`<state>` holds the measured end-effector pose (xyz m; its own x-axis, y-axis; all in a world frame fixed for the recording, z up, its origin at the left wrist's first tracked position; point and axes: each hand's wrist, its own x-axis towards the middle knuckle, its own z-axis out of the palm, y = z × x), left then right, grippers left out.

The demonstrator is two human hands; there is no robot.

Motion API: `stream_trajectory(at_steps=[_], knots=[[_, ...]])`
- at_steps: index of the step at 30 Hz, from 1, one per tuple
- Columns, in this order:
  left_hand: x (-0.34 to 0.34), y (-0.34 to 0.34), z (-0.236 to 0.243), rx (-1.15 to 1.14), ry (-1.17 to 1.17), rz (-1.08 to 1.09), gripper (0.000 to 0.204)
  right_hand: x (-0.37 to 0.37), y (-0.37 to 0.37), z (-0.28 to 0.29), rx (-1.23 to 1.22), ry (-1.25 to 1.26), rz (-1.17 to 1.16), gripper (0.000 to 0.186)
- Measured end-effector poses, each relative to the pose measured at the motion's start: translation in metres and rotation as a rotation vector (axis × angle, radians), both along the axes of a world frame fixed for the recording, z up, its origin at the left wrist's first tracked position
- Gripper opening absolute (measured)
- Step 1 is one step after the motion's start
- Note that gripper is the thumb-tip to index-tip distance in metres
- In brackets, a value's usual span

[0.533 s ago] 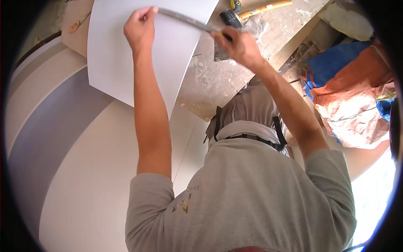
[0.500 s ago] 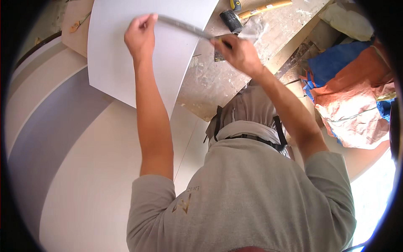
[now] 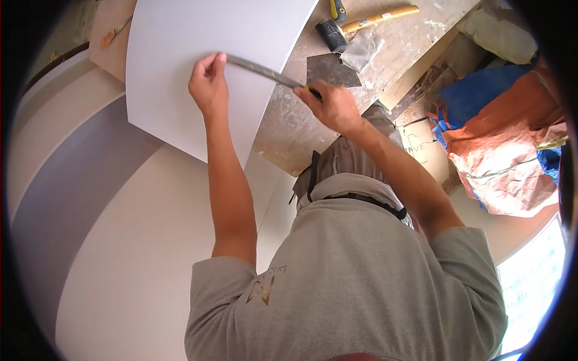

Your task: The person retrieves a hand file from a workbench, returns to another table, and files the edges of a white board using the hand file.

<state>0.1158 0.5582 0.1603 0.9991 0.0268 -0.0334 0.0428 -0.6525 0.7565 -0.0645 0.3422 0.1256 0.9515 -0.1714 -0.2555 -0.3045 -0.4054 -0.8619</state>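
A long flat grey hand file [image 3: 259,68] spans the gap between my hands. My left hand [image 3: 209,84] pinches its far-left tip between thumb and fingers, above the white sheet [image 3: 168,36]. Wrapped round its black and yellow handle is my right hand [image 3: 332,107], just beyond the sheet's right edge and over the worn wooden workbench [image 3: 289,129]. The file slants down to the right and crosses that edge. Whether it touches the sheet, I cannot tell.
On the bench lie a black-headed mallet [image 3: 332,36] with a wooden handle, a yellow and black handled tool [image 3: 338,9], a crumpled grey cloth [image 3: 362,51] and a dark flat plate [image 3: 331,70]. Orange and blue sacking [image 3: 500,138] heaps at the right. A brush [image 3: 108,38] lies far left.
Both hands and the file have come nearer to me, with the left hand also slightly rightward. The dark plate and cloth show more fully now. Both grips on the file stay.
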Motion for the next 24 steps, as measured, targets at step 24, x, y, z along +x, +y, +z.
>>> stream_trajectory(at_steps=[24], knots=[[0.019,0.010,0.000,0.082,-0.176,-0.015,0.023,0.041,-0.016,0.002,-0.067,-0.004,0.094,0.046]])
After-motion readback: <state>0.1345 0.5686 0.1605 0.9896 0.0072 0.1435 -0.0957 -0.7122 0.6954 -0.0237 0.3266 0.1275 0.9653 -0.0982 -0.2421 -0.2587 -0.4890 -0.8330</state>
